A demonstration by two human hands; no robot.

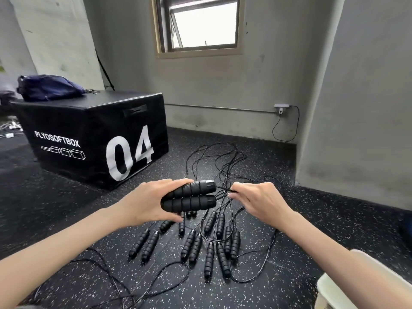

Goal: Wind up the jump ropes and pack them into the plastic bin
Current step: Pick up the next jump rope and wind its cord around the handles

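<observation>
My left hand grips two black ribbed jump rope handles side by side, held level above the floor with their cord ends pointing right. My right hand pinches the thin black cords just where they leave the handles. Below, several more black jump rope handles lie in pairs on the speckled floor, their cords trailing away in loose tangles toward the wall. A pale plastic bin shows only a corner at the bottom right.
A black soft plyo box marked 04 stands to the left with a dark blue bag on top. Grey walls close the back and right, and a wall socket with a hanging cable sits low on the back wall.
</observation>
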